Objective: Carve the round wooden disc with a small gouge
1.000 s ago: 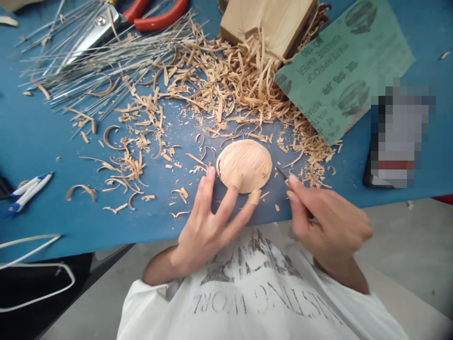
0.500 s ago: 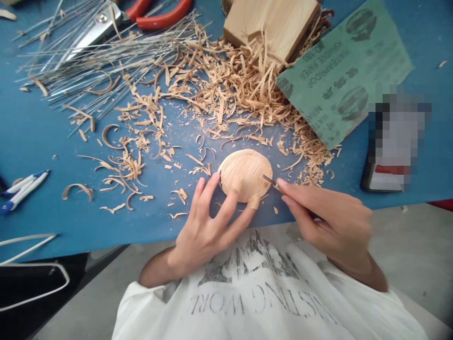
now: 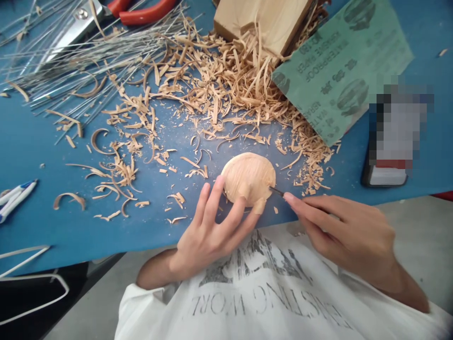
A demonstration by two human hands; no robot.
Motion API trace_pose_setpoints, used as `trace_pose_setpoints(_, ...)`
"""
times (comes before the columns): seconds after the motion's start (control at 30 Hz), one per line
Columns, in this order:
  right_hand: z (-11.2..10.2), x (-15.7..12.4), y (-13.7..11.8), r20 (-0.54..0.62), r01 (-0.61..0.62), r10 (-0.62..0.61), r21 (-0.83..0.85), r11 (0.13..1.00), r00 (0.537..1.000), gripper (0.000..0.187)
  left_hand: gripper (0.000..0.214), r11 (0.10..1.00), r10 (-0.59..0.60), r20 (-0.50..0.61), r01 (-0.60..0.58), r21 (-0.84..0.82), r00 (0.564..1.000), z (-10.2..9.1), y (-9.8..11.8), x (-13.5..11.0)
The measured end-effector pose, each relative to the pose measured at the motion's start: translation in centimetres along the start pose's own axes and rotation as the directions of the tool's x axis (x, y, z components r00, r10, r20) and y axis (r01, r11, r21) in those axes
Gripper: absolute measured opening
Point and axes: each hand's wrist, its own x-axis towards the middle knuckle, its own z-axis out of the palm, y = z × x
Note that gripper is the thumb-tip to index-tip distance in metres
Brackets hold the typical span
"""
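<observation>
A pale oval wooden piece (image 3: 250, 174) lies on the blue table (image 3: 31, 137) near its front edge. My left hand (image 3: 212, 226) rests on the table with fingers spread, the fingertips pressed on the near edge of the piece; two fingertips wear tan tape. My right hand (image 3: 339, 226) pinches a thin metal carving tool (image 3: 276, 191), whose tip touches the right near edge of the piece.
Wood shavings (image 3: 226, 89) cover the middle of the table. Behind them are a wooden block (image 3: 265, 19) and green sandpaper (image 3: 336, 66). Thin metal rods (image 3: 71, 52) and red-handled pliers (image 3: 141, 12) lie at the back left. A phone (image 3: 385, 174) sits right, a pen (image 3: 16, 196) left.
The tool tip went from beside the piece onto its right face, then drew back to its near right edge. My left fingers stayed on the piece. The view shifted slightly.
</observation>
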Motion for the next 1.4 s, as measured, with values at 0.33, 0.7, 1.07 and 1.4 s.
trace_pose_setpoints(0.33,-0.3,-0.4,-2.5,0.049,0.093,-0.084,-0.234,0.968,0.995,0.037,0.068,0.984,0.168,0.072,-0.171,0.041,0.983,-0.7,-0.8,1.3)
trace_pose_setpoints(0.7,3.3,-1.3,-2.9,-0.141,0.017,-0.059,-0.284,0.959,0.988,0.064,0.065,0.994,0.113,0.037,-0.113,-0.005,0.993,-0.5,-0.5,1.0)
trace_pose_setpoints(1.07,2.1,-0.8,-0.5,-0.196,-0.139,0.114,-0.123,0.983,0.974,0.089,0.079,0.998,0.058,0.025,-0.058,-0.003,0.998,-0.1,-0.4,0.4)
trace_pose_setpoints(1.4,1.3,0.2,0.8,-0.131,-0.065,0.044,-0.163,0.985,0.99,0.046,0.083,0.999,0.049,0.071,-0.05,0.015,0.996,-0.3,-0.2,0.3)
